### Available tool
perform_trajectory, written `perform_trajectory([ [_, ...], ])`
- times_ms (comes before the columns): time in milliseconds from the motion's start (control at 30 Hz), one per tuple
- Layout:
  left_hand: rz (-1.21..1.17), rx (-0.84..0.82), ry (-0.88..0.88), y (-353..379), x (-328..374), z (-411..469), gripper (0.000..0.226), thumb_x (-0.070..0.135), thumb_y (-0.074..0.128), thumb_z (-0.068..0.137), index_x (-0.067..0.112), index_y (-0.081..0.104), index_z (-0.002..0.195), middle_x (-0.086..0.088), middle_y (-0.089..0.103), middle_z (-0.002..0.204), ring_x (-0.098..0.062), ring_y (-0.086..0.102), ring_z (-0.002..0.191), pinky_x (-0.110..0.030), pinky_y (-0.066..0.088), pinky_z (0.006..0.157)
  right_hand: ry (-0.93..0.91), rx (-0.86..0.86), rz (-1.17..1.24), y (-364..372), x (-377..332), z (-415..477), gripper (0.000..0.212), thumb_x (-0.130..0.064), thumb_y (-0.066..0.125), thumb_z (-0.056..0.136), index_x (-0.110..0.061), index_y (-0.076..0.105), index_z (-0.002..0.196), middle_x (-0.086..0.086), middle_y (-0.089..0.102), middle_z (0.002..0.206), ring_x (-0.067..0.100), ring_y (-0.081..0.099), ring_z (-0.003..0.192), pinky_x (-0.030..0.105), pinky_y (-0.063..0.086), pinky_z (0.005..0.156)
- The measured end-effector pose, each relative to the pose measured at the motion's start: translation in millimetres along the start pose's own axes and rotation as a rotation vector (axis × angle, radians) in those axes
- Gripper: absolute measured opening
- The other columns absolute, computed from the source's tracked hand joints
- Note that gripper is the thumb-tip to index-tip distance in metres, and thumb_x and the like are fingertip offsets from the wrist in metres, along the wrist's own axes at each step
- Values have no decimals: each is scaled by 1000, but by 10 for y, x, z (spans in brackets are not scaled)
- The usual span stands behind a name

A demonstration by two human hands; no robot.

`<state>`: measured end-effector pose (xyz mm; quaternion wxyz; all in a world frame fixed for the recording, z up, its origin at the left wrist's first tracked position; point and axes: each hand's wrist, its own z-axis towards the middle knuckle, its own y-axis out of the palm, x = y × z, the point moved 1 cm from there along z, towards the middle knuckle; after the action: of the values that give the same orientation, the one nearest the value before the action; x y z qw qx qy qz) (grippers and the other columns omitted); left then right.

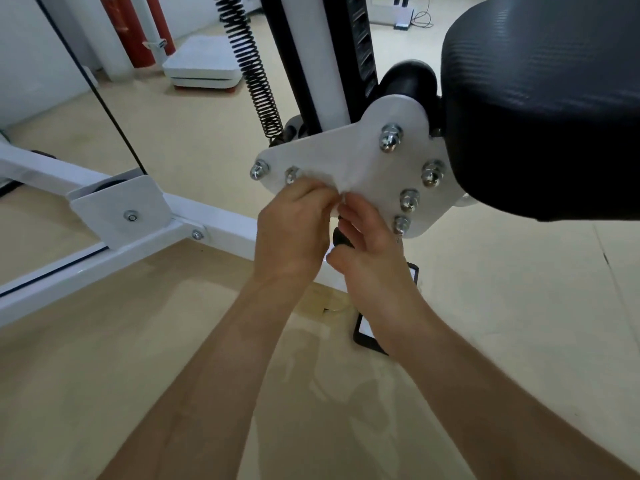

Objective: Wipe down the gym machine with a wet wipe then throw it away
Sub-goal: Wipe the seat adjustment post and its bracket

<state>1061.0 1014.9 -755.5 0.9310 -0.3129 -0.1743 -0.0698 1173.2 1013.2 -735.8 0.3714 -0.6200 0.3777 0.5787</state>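
Note:
A white metal bracket plate [363, 157] with several chrome bolts sits under the black padded seat [540, 109] of the gym machine. A white wet wipe [334, 188] lies bunched against the plate's lower edge. My left hand [294, 233] grips the wipe with curled fingers just below the plate. My right hand [370, 258] is beside it, its fingertips pinching the wipe's lower part in front of a black knob [341, 239]. Most of the wipe is hidden by my fingers.
The machine's white floor frame [114, 251] runs across the left. A black coil spring [256, 71] and a white upright post [322, 57] rise behind the plate. A white step platform [202, 62] and red cylinders [138, 29] stand at the back. A black-edged foot [367, 332] lies under my right wrist.

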Motion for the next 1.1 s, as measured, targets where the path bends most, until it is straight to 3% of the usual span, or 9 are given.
perform_trajectory([
  [67, -70, 71, -105, 7, 15, -32, 11, 4, 68, 77, 11, 74, 81, -1, 71, 86, -9, 59, 77, -14, 41, 67, 17, -22, -15, 39, -59, 44, 65, 11, 48, 84, -23, 47, 140, -10, 54, 133, 3, 47, 127, 29, 41, 108],
  [133, -133, 115, -257, 41, 16, -81, 11, 8, 67, 80, 13, 76, 83, 3, 72, 86, -8, 60, 78, -14, 44, 72, 54, -49, -4, 53, -97, 100, 65, 9, 51, 83, -25, 47, 139, -10, 53, 132, 3, 45, 127, 34, 42, 109],
  [233, -402, 271, -806, 31, -76, -88, 12, 10, 70, 82, 20, 76, 81, 13, 71, 77, -7, 65, 73, -32, 54, 81, 127, -154, -35, 112, -115, 131, 70, 2, 54, 87, -26, 36, 148, -11, 42, 147, 4, 36, 136, 38, 39, 111],
  [300, -537, 367, -964, 24, -115, -82, 16, 8, 70, 81, 23, 75, 82, 13, 72, 78, -5, 68, 74, -34, 55, 83, 163, -242, -37, 185, -113, 145, 72, -2, 54, 90, -28, 29, 152, -9, 35, 153, 7, 33, 140, 40, 39, 112],
  [500, -449, 336, -794, -38, -24, 50, 18, 9, 68, 83, 24, 76, 90, 10, 74, 88, -5, 68, 85, -24, 53, 83, 129, -242, 94, 110, -226, 147, 49, 2, 54, 89, -32, 53, 124, -7, 49, 139, 7, 53, 120, 38, 51, 100],
  [667, -305, 300, -553, -124, -79, 94, 23, 3, 61, 85, 14, 75, 100, 9, 70, 94, -7, 66, 89, -15, 48, 86, 55, -187, 43, 113, -289, 213, 55, 7, 54, 85, -23, 54, 131, -2, 54, 128, 11, 57, 116, 42, 51, 98],
  [801, -285, 262, -514, -108, -83, 35, 29, 0, 59, 86, 13, 71, 109, 11, 65, 103, -2, 59, 95, -8, 44, 85, -6, -156, -59, 166, -283, 266, 53, 10, 51, 82, -23, 57, 124, -11, 57, 114, 9, 58, 111, 40, 51, 99],
  [934, -402, 343, -610, -30, -13, 11, 25, 3, 64, 85, 18, 71, 102, 10, 67, 96, -1, 61, 89, -6, 43, 77, 55, -116, -57, 180, -185, 225, 51, 3, 51, 85, -26, 58, 126, -9, 58, 117, 11, 57, 114, 42, 51, 98],
  [1101, -776, 414, -1025, 72, 97, -18, 22, 3, 76, 78, 23, 67, 82, 4, 71, 78, -10, 68, 76, -26, 54, 73, 141, -86, -35, 127, -205, 173, 50, -5, 55, 89, -20, 53, 136, 1, 59, 130, 13, 59, 115, 40, 50, 100],
])
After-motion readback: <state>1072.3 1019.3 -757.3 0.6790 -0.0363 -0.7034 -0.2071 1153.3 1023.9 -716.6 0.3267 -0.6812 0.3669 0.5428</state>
